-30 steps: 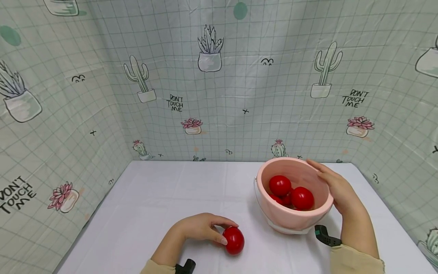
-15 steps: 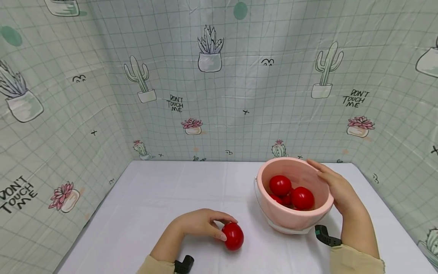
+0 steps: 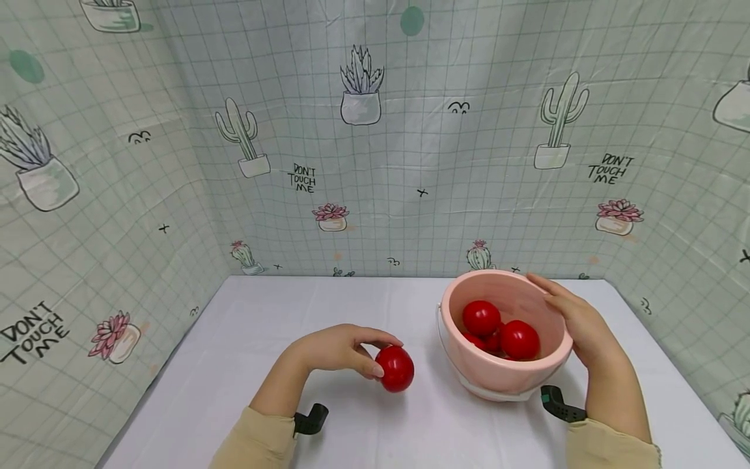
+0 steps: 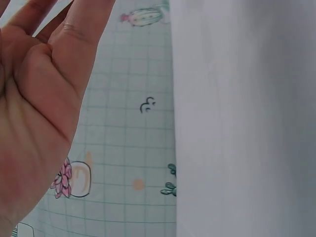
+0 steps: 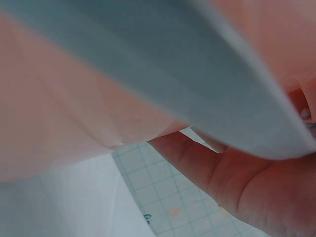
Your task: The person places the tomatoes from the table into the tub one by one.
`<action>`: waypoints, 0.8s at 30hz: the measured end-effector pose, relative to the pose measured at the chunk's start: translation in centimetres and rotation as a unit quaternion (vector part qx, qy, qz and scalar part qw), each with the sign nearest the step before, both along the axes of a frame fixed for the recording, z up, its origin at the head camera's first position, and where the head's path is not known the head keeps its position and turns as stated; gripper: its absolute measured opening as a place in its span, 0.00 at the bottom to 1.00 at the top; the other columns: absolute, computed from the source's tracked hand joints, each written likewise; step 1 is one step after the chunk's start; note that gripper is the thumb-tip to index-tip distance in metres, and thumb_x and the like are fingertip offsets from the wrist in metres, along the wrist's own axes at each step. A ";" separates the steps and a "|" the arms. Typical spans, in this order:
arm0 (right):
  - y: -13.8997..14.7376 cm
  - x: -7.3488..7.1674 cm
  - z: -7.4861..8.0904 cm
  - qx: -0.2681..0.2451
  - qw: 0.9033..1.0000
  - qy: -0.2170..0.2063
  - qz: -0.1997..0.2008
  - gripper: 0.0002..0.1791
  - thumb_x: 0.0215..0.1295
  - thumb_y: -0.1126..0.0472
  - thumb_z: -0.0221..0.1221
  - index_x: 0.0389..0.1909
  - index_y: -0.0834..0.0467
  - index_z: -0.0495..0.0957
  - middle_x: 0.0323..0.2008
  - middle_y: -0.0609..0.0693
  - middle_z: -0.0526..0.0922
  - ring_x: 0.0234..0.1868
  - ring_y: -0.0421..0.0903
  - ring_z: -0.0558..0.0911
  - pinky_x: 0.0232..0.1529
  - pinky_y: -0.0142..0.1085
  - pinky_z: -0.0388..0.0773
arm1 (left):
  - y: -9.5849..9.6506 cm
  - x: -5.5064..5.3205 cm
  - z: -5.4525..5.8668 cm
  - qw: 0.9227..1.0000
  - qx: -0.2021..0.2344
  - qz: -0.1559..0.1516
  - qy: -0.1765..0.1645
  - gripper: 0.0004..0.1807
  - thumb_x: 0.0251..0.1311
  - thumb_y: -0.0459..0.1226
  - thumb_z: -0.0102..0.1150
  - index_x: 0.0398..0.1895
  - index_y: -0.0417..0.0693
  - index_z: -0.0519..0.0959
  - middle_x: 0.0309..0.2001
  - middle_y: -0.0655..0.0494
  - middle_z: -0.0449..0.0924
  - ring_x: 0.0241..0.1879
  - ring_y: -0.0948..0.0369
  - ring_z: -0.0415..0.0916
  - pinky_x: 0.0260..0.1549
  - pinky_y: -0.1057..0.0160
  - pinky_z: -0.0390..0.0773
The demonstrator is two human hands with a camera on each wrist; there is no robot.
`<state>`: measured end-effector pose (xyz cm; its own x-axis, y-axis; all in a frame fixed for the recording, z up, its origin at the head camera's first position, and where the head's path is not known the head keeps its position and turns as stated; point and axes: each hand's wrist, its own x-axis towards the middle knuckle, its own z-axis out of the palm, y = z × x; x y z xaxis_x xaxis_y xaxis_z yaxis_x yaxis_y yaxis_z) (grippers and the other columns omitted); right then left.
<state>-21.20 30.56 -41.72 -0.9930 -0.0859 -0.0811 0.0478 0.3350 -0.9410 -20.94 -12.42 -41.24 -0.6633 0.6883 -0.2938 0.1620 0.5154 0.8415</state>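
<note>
The left hand (image 3: 336, 352) pinches a red tomato (image 3: 395, 369) between thumb and fingertips, the fruit sticking out from the fingers on the side toward the pink bowl (image 3: 505, 384). Compared with a second ago, hand and tomato sit higher and farther from the body: the tomato now looks to be clear of the white table (image 3: 328, 306), with a soft shadow under it, so it seems to be lifted rather than resting. Just beyond the held tomato stands the bowl, tilted toward the person, with more tomatoes (image 3: 499, 329) inside. The right hand (image 3: 577, 322) has not shifted; it cups the bowl's far rim, fingers curved against the wall, steadying it.
</note>
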 end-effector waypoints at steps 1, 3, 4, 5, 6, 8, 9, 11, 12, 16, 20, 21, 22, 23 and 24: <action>0.0 0.0 0.0 0.001 1.000 0.000 0.000 0.28 0.79 0.39 0.33 0.77 0.34 0.51 0.79 0.57 0.49 0.77 0.64 0.49 0.70 0.65 0.55 | -0.1 -0.2 0.3 1.000 -0.001 0.001 0.002 0.23 0.59 0.46 0.67 0.58 0.79 0.77 0.53 0.67 0.80 0.44 0.60 0.84 0.47 0.57 0.81; 0.0 0.0 0.0 -0.001 1.000 -0.001 0.001 0.28 0.79 0.40 0.33 0.77 0.35 0.51 0.79 0.57 0.48 0.77 0.64 0.49 0.70 0.66 0.54 | -0.1 -0.6 0.8 1.000 0.000 0.000 0.007 0.24 0.60 0.46 0.66 0.58 0.80 0.76 0.54 0.67 0.80 0.45 0.60 0.84 0.49 0.57 0.80; 0.0 0.0 0.0 -0.001 1.000 0.000 0.002 0.28 0.79 0.40 0.33 0.77 0.36 0.51 0.79 0.57 0.48 0.77 0.64 0.48 0.70 0.66 0.54 | -0.2 -0.8 1.0 1.000 0.001 0.000 0.008 0.24 0.60 0.46 0.66 0.59 0.80 0.76 0.54 0.67 0.80 0.45 0.60 0.84 0.49 0.56 0.80; 0.0 0.0 0.0 -0.001 1.000 0.000 0.003 0.29 0.79 0.40 0.33 0.77 0.36 0.51 0.79 0.57 0.48 0.77 0.64 0.48 0.70 0.66 0.54 | -0.2 -1.0 1.2 1.000 0.001 0.000 0.009 0.24 0.60 0.47 0.66 0.59 0.80 0.76 0.54 0.67 0.80 0.45 0.60 0.84 0.50 0.56 0.79; 0.0 0.0 0.0 0.000 1.000 0.001 0.003 0.28 0.79 0.40 0.33 0.77 0.36 0.51 0.79 0.57 0.48 0.77 0.64 0.48 0.70 0.66 0.54 | -0.1 -1.2 1.4 1.000 0.004 -0.001 0.008 0.24 0.60 0.47 0.66 0.59 0.79 0.76 0.54 0.67 0.79 0.45 0.60 0.84 0.50 0.56 0.80; 0.0 0.0 -0.1 0.001 1.000 0.002 0.003 0.28 0.79 0.40 0.33 0.77 0.36 0.51 0.79 0.57 0.49 0.77 0.64 0.49 0.70 0.66 0.54 | -0.1 -1.7 1.7 1.000 0.010 -0.003 0.009 0.24 0.60 0.47 0.66 0.60 0.78 0.75 0.55 0.66 0.79 0.45 0.59 0.84 0.50 0.57 0.80; -0.1 0.1 -0.1 0.002 1.000 0.003 0.003 0.28 0.79 0.40 0.33 0.77 0.36 0.51 0.79 0.57 0.49 0.77 0.64 0.49 0.70 0.66 0.54 | 0.0 -1.9 1.9 1.000 0.014 -0.005 0.009 0.24 0.60 0.47 0.66 0.60 0.77 0.75 0.55 0.65 0.79 0.46 0.59 0.85 0.51 0.57 0.80; -0.1 0.1 -0.1 0.002 1.000 0.003 0.001 0.28 0.79 0.40 0.33 0.77 0.35 0.51 0.79 0.57 0.49 0.77 0.64 0.49 0.70 0.66 0.54 | 0.1 -2.3 2.2 1.000 0.020 -0.007 0.009 0.25 0.60 0.47 0.67 0.60 0.77 0.75 0.56 0.65 0.79 0.46 0.59 0.85 0.51 0.58 0.81; -0.1 0.1 -0.1 0.003 1.000 0.003 0.001 0.28 0.79 0.39 0.33 0.77 0.35 0.51 0.79 0.57 0.49 0.77 0.64 0.49 0.70 0.66 0.54 | 0.2 -2.4 2.4 1.000 0.026 -0.008 0.008 0.25 0.60 0.47 0.67 0.61 0.76 0.75 0.56 0.64 0.79 0.46 0.58 0.85 0.51 0.58 0.81; -0.1 0.1 -0.1 0.001 1.000 0.004 0.002 0.28 0.78 0.39 0.33 0.77 0.34 0.52 0.79 0.57 0.49 0.77 0.64 0.49 0.70 0.66 0.54 | 0.7 -3.1 3.2 0.999 0.043 -0.010 0.004 0.26 0.60 0.45 0.67 0.61 0.73 0.75 0.57 0.62 0.79 0.46 0.57 0.85 0.51 0.59 0.82; 0.0 0.1 -0.1 0.002 1.000 0.002 0.000 0.28 0.78 0.39 0.33 0.77 0.34 0.52 0.79 0.56 0.49 0.77 0.63 0.50 0.71 0.65 0.55 | 1.6 -3.6 4.1 0.998 0.055 -0.021 0.007 0.26 0.60 0.45 0.67 0.62 0.71 0.74 0.58 0.61 0.79 0.47 0.56 0.85 0.51 0.58 0.82; 0.0 0.1 -0.1 0.003 1.000 0.001 -0.001 0.28 0.78 0.39 0.33 0.77 0.35 0.52 0.78 0.57 0.50 0.77 0.63 0.50 0.70 0.65 0.55 | 1.8 -3.7 4.4 0.998 0.054 -0.024 0.012 0.26 0.60 0.46 0.67 0.62 0.71 0.74 0.57 0.61 0.79 0.47 0.56 0.85 0.51 0.59 0.82; 0.0 0.1 -0.1 0.003 1.000 0.000 -0.002 0.28 0.78 0.39 0.32 0.77 0.35 0.52 0.78 0.57 0.50 0.77 0.63 0.51 0.70 0.65 0.55 | 2.0 -3.9 4.7 0.998 0.055 -0.026 0.016 0.26 0.60 0.46 0.67 0.63 0.71 0.74 0.57 0.61 0.79 0.46 0.56 0.85 0.51 0.59 0.82; 0.0 0.1 -0.1 0.002 1.000 -0.001 -0.003 0.28 0.79 0.39 0.32 0.77 0.35 0.52 0.78 0.57 0.50 0.77 0.63 0.51 0.70 0.65 0.56 | 2.3 -4.0 4.9 0.998 0.057 -0.029 0.018 0.26 0.61 0.46 0.67 0.63 0.70 0.74 0.58 0.61 0.79 0.46 0.56 0.85 0.51 0.59 0.82; -0.1 0.1 -0.1 0.003 1.000 -0.002 -0.004 0.28 0.79 0.40 0.32 0.77 0.35 0.52 0.78 0.57 0.50 0.77 0.63 0.51 0.70 0.65 0.56 | 2.5 -4.2 5.1 0.998 0.059 -0.030 0.021 0.26 0.61 0.46 0.67 0.63 0.69 0.74 0.58 0.60 0.79 0.46 0.56 0.85 0.51 0.59 0.82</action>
<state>-21.13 30.49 -41.81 -0.9932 -0.0781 -0.0863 0.0548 0.3402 -0.9388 -25.09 -9.94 -36.09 -0.6295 0.7557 -0.1807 0.2267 0.4011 0.8876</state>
